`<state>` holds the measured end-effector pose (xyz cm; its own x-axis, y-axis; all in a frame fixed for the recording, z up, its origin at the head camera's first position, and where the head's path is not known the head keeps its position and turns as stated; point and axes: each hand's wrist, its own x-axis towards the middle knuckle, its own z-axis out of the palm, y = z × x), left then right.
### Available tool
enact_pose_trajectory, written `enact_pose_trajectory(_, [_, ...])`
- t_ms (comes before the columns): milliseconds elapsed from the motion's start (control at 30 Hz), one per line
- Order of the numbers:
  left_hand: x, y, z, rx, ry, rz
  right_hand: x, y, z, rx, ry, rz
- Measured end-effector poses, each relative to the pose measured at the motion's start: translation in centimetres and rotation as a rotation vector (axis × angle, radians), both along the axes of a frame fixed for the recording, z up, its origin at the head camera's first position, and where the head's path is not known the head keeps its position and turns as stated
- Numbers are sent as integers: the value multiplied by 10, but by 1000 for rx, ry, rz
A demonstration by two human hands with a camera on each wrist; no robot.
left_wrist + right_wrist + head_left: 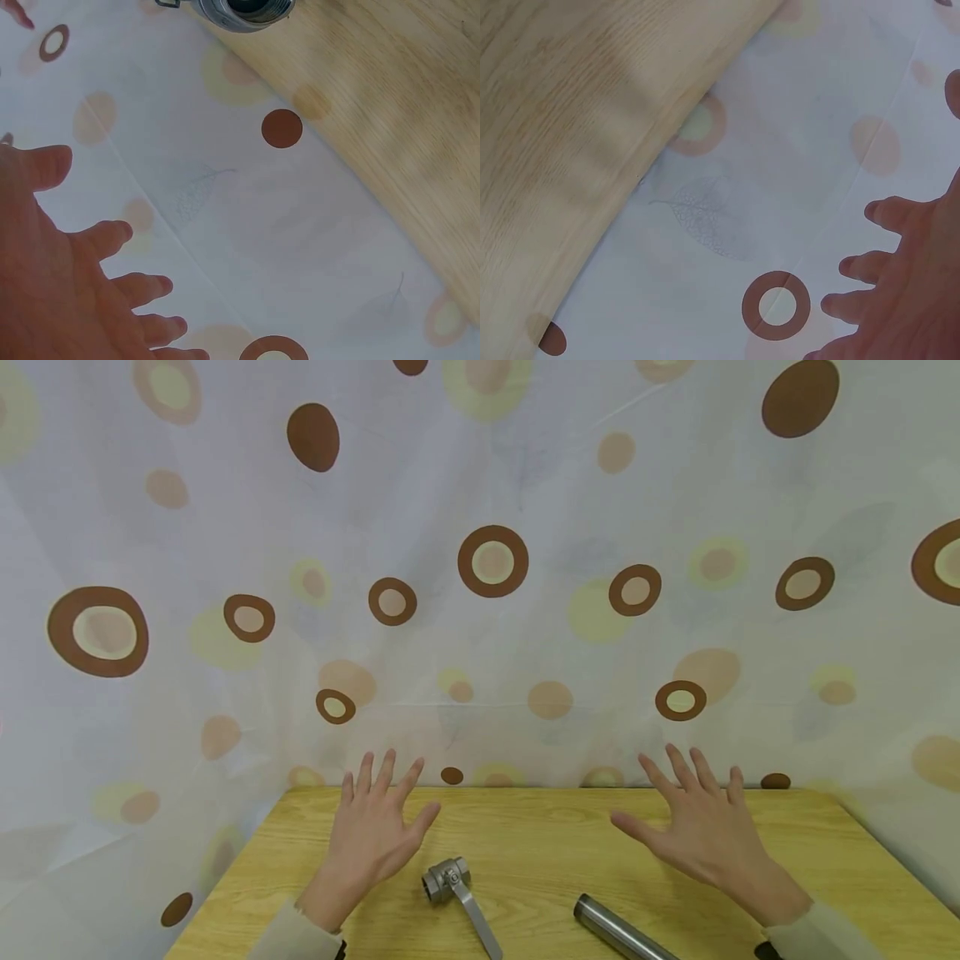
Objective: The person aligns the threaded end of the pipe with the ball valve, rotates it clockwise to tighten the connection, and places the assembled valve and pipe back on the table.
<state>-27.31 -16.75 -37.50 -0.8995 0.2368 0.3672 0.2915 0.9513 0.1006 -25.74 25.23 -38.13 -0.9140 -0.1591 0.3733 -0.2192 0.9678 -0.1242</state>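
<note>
In the head view, my left hand (371, 835) is held over the left side of the table with its fingers spread and nothing in it. Just right of it lies a metal ball valve (447, 882) with a long flat lever handle pointing toward the front edge. My right hand (705, 831), also spread and holding nothing, is over the right side. A grey metal pipe (618, 928) with a threaded end lies between the hands, nearer the right one, its near end cut off by the frame. In the left wrist view, part of the valve (244, 11) shows at the top.
The wooden table (525, 827) ends at the back against a pale curtain (540, 635) printed with brown, tan and yellow circles. This curtain also hangs along the left and right sides.
</note>
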Motion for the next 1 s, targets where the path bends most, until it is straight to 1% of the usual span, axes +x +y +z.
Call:
enact_pose_trajectory(200, [7, 1, -3, 7, -4, -7, 8, -1, -1, -17, 17, 21])
enact_pose_trajectory(433, [14, 1, -8, 11, 7, -22, 17, -1, -6, -22, 31, 44])
enact_pose_trajectory(600, [18, 0, -13, 20, -7, -34, 24, -2, -9, -29, 37, 65])
enact_pose_trajectory(900, [23, -4, -24, 28, -48, -36, 34, -1, -21, -66, 28, 75])
enact_pose_trajectory(1000, [24, -4, -26, 34, -41, -46, 36, 1, -25, -82, 22, 74])
